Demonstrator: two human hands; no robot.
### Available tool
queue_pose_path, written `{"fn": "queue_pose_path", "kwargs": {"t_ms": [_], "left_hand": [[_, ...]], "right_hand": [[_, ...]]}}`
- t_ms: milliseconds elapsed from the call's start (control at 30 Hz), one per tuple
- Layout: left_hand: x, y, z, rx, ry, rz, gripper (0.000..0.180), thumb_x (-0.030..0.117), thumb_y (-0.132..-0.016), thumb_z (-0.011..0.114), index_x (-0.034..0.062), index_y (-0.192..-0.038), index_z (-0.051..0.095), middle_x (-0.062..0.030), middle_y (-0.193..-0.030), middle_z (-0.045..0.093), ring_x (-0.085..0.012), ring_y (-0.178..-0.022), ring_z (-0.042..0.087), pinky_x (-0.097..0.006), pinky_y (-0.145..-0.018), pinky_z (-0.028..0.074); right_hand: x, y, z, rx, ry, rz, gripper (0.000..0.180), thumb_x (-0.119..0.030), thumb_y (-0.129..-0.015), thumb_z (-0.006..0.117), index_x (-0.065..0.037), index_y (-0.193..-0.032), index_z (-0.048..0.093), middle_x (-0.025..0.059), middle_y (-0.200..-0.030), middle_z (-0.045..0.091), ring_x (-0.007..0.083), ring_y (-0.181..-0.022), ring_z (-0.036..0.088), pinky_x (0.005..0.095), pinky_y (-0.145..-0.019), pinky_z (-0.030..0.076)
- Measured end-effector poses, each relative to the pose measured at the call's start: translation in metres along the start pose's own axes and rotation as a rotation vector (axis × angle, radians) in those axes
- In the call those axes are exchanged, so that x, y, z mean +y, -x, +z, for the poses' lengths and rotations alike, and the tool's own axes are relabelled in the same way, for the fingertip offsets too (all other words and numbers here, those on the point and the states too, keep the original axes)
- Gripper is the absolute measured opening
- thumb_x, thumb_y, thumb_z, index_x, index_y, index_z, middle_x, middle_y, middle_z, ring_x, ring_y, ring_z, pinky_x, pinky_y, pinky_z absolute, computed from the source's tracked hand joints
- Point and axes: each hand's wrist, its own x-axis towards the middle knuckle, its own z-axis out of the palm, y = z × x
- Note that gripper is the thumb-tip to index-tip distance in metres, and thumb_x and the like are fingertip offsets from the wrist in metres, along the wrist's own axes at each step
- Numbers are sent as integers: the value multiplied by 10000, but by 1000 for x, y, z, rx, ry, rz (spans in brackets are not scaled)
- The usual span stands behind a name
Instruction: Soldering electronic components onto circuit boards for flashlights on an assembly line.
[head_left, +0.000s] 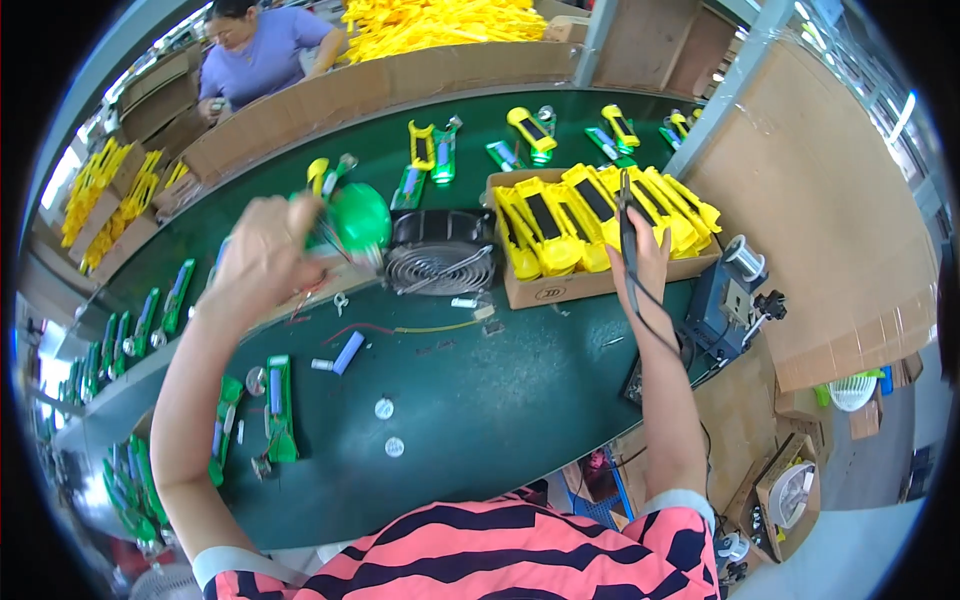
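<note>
My left hand (265, 250) is smeared by motion over the bench's left side; its fingers do not show clearly. Beside its fingertips is a round green object (360, 218), also blurred, and I cannot make out whether the hand holds it. My right hand (650, 258) is closed around a soldering iron (628, 225), held upright at the front of a cardboard box (590, 285). Yellow plastic parts with dark panels (545, 215) fill that box. From the iron, a black cable runs down along my forearm.
A black fan (440, 255) stands mid-bench. Green casings with blue cells (280, 405) lie at left; a loose blue cell (349, 353) and clear discs (384, 408) lie nearer. At right stands a device with a solder spool (743, 258). A person (260, 50) sits beyond the cardboard barrier.
</note>
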Motion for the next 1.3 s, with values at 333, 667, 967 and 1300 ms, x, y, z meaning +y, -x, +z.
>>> {"fn": "queue_pose_path", "kwargs": {"t_ms": [333,667,967,1300], "left_hand": [[180,166,52,-460,151,65,529,282,-667,630,-1,-1087,480,-81,-904,519,-199,-855,522,-304,-644,411],[208,144,70,-104,802,-398,352,83,-727,613,16,-1050,489,-154,-844,611,-327,-774,583,-384,-688,455],[213,159,82,514,1784,-1076,105,-60,-768,579,-27,-858,622,-77,-779,620,-143,-717,584,-239,-678,466],[157,170,78,-140,481,-382,30,75,-670,607,97,-679,625,-13,-676,542,-216,-788,487,-355,-744,368]], "right_hand": [[48,-32,46,-47,-25,-178,398,-47,-778,484,-137,-1162,427,133,-850,597,323,-815,568,525,-945,291],[-78,76,-72,28,-392,-76,364,3,-791,562,-27,-1150,509,99,-1152,496,195,-1024,507,293,-903,378],[-102,212,-10,-594,-901,-38,383,76,-671,665,-36,-1013,535,70,-738,528,185,-654,543,262,-601,431],[-145,196,-33,-461,-1261,381,216,-19,-798,583,49,-989,509,127,-822,617,182,-677,620,335,-699,524]]}}
